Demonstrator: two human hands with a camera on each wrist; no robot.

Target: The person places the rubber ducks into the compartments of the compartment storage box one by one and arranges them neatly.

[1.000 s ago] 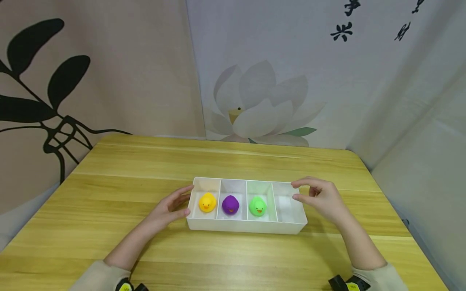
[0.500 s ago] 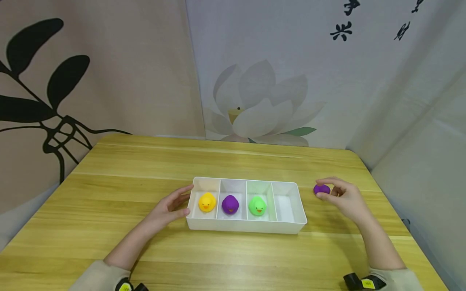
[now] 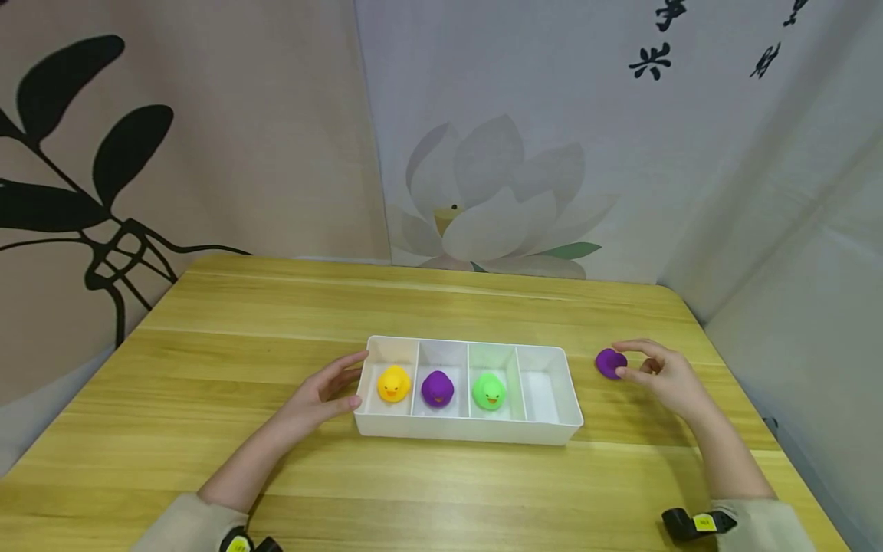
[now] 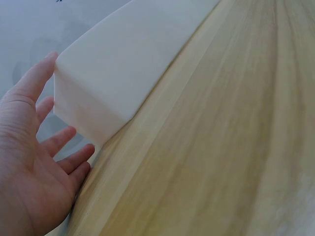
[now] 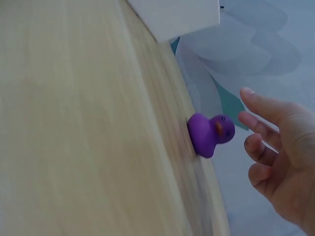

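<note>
A white four-part box (image 3: 469,429) stands on the table. From left to right, its compartments hold a yellow toy duck (image 3: 393,383), a purple toy duck (image 3: 438,389) and a green toy duck (image 3: 489,392); the rightmost is bare. My left hand (image 3: 324,391) rests at the box's left end, its thumb tip at the corner in the left wrist view and its other fingers loosely extended. Right of the box, a second purple toy duck (image 5: 204,135) stands upright on the table. My right hand (image 3: 658,376) is beside it, thumb and fingers spread, with a gap showing in the right wrist view.
The wooden table (image 3: 414,491) reaches back to hanging cloths, one printed with a pale lotus (image 3: 503,199), another with dark leaves (image 3: 62,84). A further cloth (image 3: 814,268) hangs along the right side.
My right hand has moved right, away from the box's right end, and the second purple duck has come into view beside its fingertips. The left hand and box have stayed put.
</note>
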